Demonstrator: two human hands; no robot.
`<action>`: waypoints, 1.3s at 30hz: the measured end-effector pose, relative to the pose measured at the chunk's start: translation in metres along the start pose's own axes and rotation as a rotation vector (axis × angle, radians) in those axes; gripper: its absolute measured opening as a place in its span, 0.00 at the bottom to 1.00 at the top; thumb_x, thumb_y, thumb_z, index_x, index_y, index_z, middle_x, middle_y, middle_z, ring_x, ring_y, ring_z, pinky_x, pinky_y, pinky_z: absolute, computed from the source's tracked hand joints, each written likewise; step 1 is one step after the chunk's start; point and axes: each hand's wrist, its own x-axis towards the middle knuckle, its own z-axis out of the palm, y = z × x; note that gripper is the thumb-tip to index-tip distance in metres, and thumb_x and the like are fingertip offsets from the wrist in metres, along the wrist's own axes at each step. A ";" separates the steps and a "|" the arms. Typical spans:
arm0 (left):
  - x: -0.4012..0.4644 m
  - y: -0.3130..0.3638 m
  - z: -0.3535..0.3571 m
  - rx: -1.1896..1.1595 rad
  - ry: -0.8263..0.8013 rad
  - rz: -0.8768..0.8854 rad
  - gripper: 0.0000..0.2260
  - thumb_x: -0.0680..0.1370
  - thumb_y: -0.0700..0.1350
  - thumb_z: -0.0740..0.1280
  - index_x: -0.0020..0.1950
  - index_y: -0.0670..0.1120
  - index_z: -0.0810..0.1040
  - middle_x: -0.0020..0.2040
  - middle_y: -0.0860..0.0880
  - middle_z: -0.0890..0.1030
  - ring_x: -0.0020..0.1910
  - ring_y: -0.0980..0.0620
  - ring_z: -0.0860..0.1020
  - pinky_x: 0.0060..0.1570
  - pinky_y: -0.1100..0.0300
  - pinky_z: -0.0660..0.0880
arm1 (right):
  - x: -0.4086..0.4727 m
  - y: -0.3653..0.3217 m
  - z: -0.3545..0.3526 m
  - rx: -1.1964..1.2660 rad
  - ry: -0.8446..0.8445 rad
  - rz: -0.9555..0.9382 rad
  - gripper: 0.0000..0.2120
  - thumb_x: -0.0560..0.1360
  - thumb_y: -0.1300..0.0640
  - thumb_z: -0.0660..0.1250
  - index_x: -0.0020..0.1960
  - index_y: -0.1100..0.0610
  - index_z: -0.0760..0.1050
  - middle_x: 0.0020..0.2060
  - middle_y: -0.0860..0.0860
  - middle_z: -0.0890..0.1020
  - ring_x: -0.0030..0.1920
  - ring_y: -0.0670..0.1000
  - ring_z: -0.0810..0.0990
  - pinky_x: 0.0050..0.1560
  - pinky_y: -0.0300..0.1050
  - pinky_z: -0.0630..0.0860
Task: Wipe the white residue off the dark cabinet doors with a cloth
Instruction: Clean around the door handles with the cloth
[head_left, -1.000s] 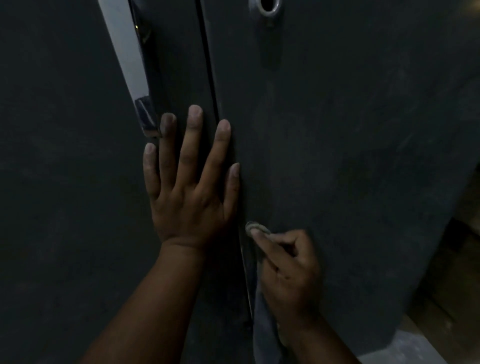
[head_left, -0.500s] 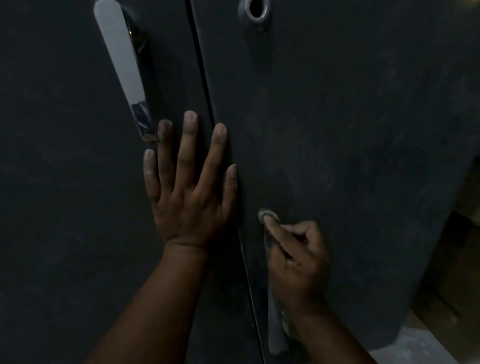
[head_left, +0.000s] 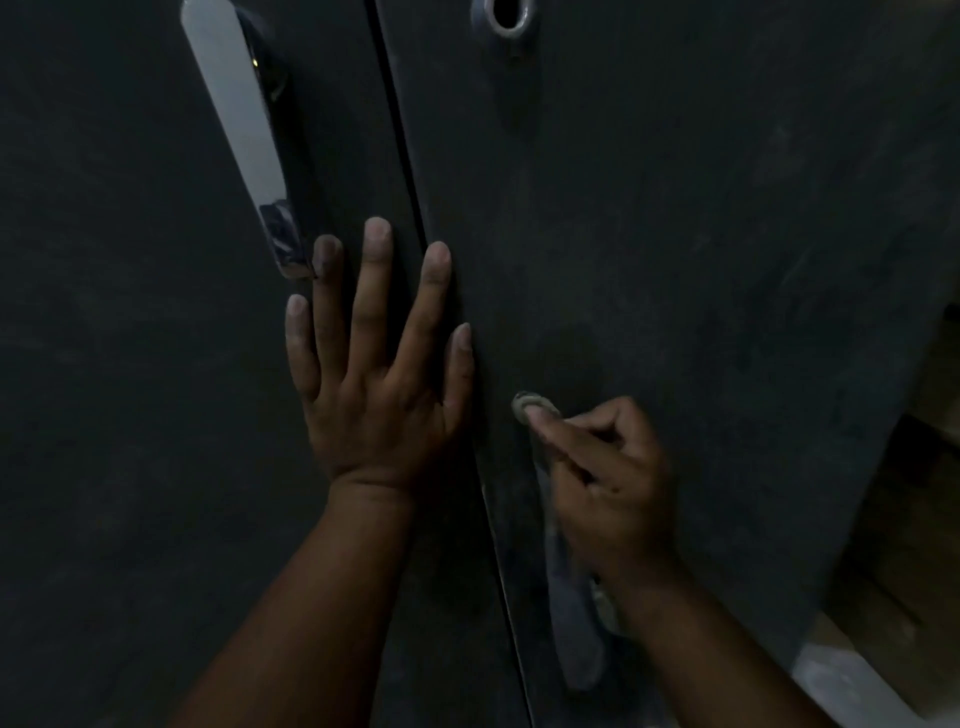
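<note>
Wiping is under way on the right cabinet door (head_left: 701, 208), by our reading: our right hand (head_left: 608, 467) has its fingers curled round a cloth (head_left: 576, 639), with a small bunched tip of it pinched under the forefinger and pressed against the door panel, just right of the seam between the two doors. The rest of the cloth hangs down from below the hand, near the lower edge of the view, in front of the same door. Our left hand (head_left: 374, 384) lies flat, fingers straight and spread, on the left cabinet door (head_left: 130, 415); its forefinger and thumb reach to the seam, and its ring fingertip sits just beside the lower end of the metal handle (head_left: 244, 140). We judge that this hand braces the doors against the rubbing pressure. A round metal keyhole (head_left: 503, 15) shows at the far top of the right door. Light is poor; we see only faint pale smears and scratches across the right door, mostly to the right of the cloth tip, and cannot tell how much residue remains. A darker patch just above the cloth tip may be a cleaned or damp spot, though this is uncertain. Next move, in our judgement: keep firm fingertip pressure and work the tip outward over the smeared area, refolding the cloth when its tip is loaded. Containers: none visible; the doors are shut, so any cabinet contents are hidden. A pale surface (head_left: 852, 686) shows at the near right corner, identity unclear.
</note>
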 end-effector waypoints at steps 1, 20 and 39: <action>0.000 0.000 0.000 -0.001 0.000 0.000 0.24 0.85 0.57 0.61 0.81 0.54 0.68 0.81 0.44 0.65 0.82 0.39 0.61 0.79 0.42 0.56 | 0.003 0.004 -0.006 0.000 0.021 0.027 0.12 0.77 0.63 0.75 0.58 0.51 0.85 0.41 0.50 0.76 0.38 0.48 0.77 0.37 0.41 0.72; 0.000 0.001 0.000 -0.008 0.004 0.002 0.23 0.85 0.55 0.62 0.81 0.57 0.67 0.82 0.45 0.64 0.82 0.40 0.59 0.80 0.43 0.54 | 0.010 0.009 -0.028 -0.082 0.210 0.239 0.10 0.77 0.63 0.74 0.53 0.50 0.84 0.40 0.47 0.73 0.38 0.40 0.75 0.40 0.30 0.69; 0.003 0.008 -0.007 -0.004 -0.110 0.024 0.30 0.84 0.59 0.61 0.84 0.51 0.60 0.84 0.43 0.57 0.83 0.36 0.53 0.80 0.40 0.45 | 0.033 0.019 -0.033 -0.119 0.215 0.141 0.07 0.79 0.63 0.73 0.54 0.55 0.86 0.42 0.47 0.73 0.38 0.45 0.75 0.37 0.38 0.72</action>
